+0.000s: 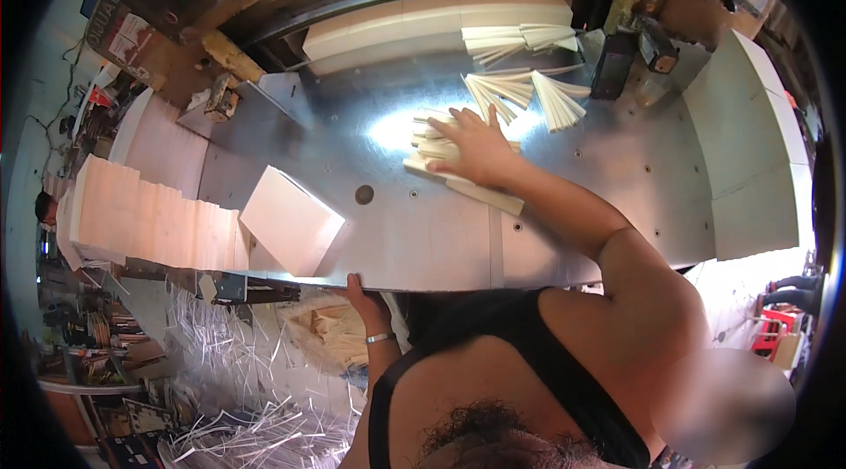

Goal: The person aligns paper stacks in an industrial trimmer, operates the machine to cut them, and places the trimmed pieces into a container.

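My right hand (pixel 474 150) reaches across the metal table (pixel 458 249), fingers spread over a bunch of cut paper strips (pixel 423 152). A longer strip bundle (pixel 480 194) lies under the palm and wrist. More strips (pixel 557 100) are fanned out just beyond the fingertips. At the table's front edge is my left hand (pixel 368 308), its thumb up against the rim and the other fingers hidden. A squarish block of white paper (pixel 293 218) sits on the table, beyond and to the left of that hand.
A long row of stacked paper (pixel 159 218) stands along the left front edge. Tall white paper stacks (pixel 749 152) line the right side. At the back, a paper stack (pixel 370 28) lies under the machine's crossbar (pixel 352 11). Loose paper shreds (pixel 256 429) cover the floor at lower left.
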`<state>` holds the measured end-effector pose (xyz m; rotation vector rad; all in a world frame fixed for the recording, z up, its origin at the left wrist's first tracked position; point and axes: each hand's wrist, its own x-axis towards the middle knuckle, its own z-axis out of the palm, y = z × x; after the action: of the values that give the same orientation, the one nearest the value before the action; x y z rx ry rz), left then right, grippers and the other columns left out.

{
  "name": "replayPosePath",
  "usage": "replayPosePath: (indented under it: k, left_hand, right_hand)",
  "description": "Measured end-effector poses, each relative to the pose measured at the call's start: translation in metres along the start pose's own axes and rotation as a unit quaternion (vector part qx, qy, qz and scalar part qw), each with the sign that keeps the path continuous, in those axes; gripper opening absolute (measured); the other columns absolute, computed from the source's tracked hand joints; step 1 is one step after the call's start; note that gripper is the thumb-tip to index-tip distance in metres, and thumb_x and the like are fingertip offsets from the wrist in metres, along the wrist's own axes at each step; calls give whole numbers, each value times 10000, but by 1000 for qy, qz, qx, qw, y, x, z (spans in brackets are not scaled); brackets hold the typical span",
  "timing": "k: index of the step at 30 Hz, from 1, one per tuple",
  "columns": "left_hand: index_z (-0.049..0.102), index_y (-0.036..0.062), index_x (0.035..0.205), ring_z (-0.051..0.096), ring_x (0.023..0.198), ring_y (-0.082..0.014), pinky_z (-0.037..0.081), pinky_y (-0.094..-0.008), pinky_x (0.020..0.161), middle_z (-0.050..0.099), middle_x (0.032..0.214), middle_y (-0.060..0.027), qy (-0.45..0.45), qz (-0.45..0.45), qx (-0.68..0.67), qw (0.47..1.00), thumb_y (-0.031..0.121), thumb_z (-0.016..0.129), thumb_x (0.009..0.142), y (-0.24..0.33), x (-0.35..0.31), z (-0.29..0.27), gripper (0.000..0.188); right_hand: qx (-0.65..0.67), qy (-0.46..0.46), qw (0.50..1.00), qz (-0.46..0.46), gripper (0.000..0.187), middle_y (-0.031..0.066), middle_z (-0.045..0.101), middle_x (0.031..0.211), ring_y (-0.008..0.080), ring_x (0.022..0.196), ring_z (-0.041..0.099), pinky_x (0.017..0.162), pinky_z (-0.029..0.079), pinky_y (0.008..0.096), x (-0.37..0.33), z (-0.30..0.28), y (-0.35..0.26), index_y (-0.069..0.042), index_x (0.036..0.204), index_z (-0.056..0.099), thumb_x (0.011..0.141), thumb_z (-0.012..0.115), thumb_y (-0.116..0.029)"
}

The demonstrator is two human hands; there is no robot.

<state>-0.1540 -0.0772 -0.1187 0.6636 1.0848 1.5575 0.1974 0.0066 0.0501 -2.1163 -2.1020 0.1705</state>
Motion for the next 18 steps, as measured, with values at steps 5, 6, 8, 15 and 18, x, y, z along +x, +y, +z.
replayPosePath:
  k: [5, 6, 8, 15, 18]
  left_hand:
    - [504, 87, 1340, 517, 1242, -220, 388, -413, 1088, 563, 1309, -60, 10, -6, -5, 1000, 448, 548, 1015, -14, 7, -16, 488]
    - [515, 92, 1308, 526, 1217, -213, 395, -412, 1072, 572, 1273, -54, 16, -16, -3, 1000, 454, 535, 1019, -15, 6, -19, 464]
    - [526, 97, 1276, 534, 1191, -205, 402, -410, 1055, 582, 1236, -47, 21, -19, 3, 1000, 459, 523, 1023, -12, 6, -20, 442]
    - [549, 119, 1208, 541, 1162, -207, 401, -403, 1036, 587, 1194, -43, 19, -89, 16, 996, 505, 498, 1019, 6, -8, -7, 433]
    - [549, 122, 1224, 533, 1183, -222, 394, -413, 1045, 581, 1217, -49, 43, -91, 12, 995, 542, 512, 1001, 3, -6, -7, 477]
  right_hand:
    - [21, 79, 994, 72, 982, 186, 330, 1628, 343, 1525, 277, 1238, 160, 617, 57, -15, 71, -248, 1614, 285, 822, 769, -567]
    - [26, 79, 994, 67, 982, 186, 330, 1628, 343, 1525, 277, 1238, 160, 617, 67, -20, 84, -248, 1614, 285, 822, 769, -567]
    - [-32, -17, 997, 62, 1177, 207, 307, 1636, 351, 1534, 256, 1239, 164, 616, 90, -35, 111, -211, 1621, 259, 671, 896, -492]
    - [-32, -70, 994, 80, 1194, 212, 445, 1526, 382, 1453, 376, 1190, 310, 573, 176, -59, 185, -115, 1544, 390, 551, 963, -448]
    - [-1, 11, 996, 84, 801, 197, 552, 1392, 388, 1302, 537, 1067, 475, 468, 185, -34, 190, -55, 1314, 607, 690, 886, -470]
